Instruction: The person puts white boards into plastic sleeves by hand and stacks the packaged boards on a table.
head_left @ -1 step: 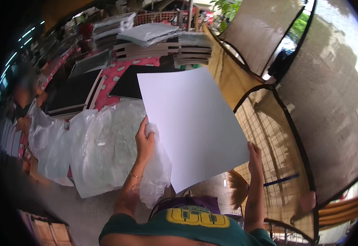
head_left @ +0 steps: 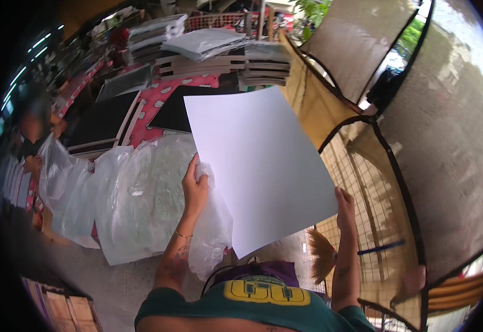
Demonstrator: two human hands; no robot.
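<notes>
A large white sheet is held up in front of my body, tilted, with its top edge slightly curved. My left hand grips its left edge, thumb toward the sheet. A crumpled clear plastic bag hangs from this same hand, beside the sheet's lower left edge. My right hand pinches the sheet near its lower right corner. Left of the sheet, a spread of clear plastic bags drapes over the table's near edge. The sheet hides part of a dark flat panel behind it.
Pink patterned cloth covers the table, with a black board on it. Wrapped stacks stand at the back. A co-worker handles plastic at far left. Mesh fencing runs along the right, with a broom below.
The view has shifted very slightly. Both hands keep the same grip on the sheet.
</notes>
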